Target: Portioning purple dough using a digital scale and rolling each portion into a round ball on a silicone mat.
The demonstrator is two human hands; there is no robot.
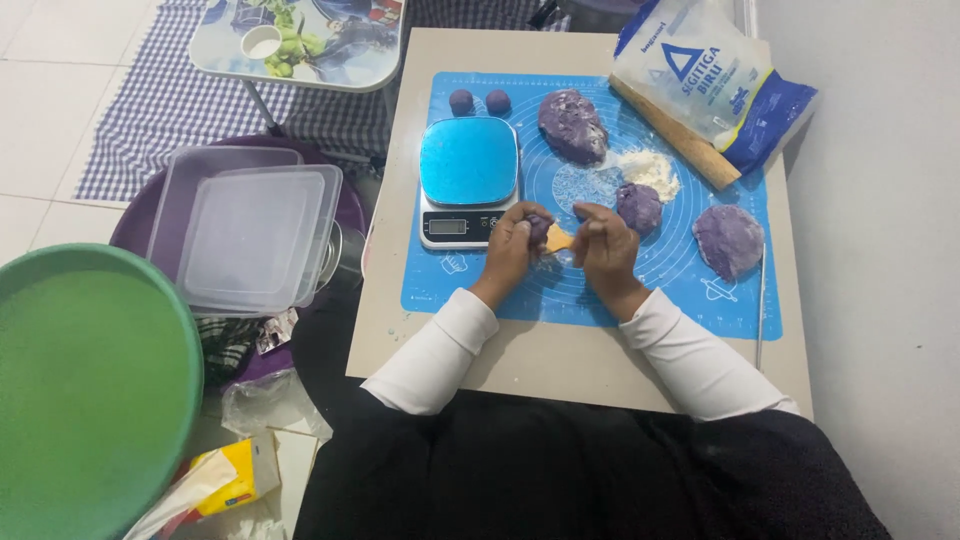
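Just in front of the kitchen scale (468, 180), on the blue silicone mat (600, 290) that covers most of the tabletop (560, 365), both hands meet over one small job. The left hand (512, 250) is curled around a small piece of purple dough (539, 228), which shows only at the fingertips, right of the scale's front corner. The right hand (605, 248) is closed in a pinch on a small orange scraper (558, 238). The scraper sits between the two hands, its flat edge pointing toward the dough; its long axis runs roughly left to right, from the right hand to the left. Dough and scraper look to be touching, though the contact point is too small to be sure. The left hand is the one on the dough; the right reaches it only through the scraper.

Behind the scale: two small purple balls (479, 101) side by side. Right of the scale: a large purple dough lump (573, 126), a heap of white flour (648, 170), a mid-sized purple lump (640, 207) just beyond the right hand, and a flattened purple disc (728, 240) further right. A wooden rolling pin (676, 137) lies diagonally at the mat's far right corner, with a flour bag (710, 75) resting over it. Left of the scale, off the tabletop: stacked clear plastic containers (250, 235) and a green round tray (85, 390).
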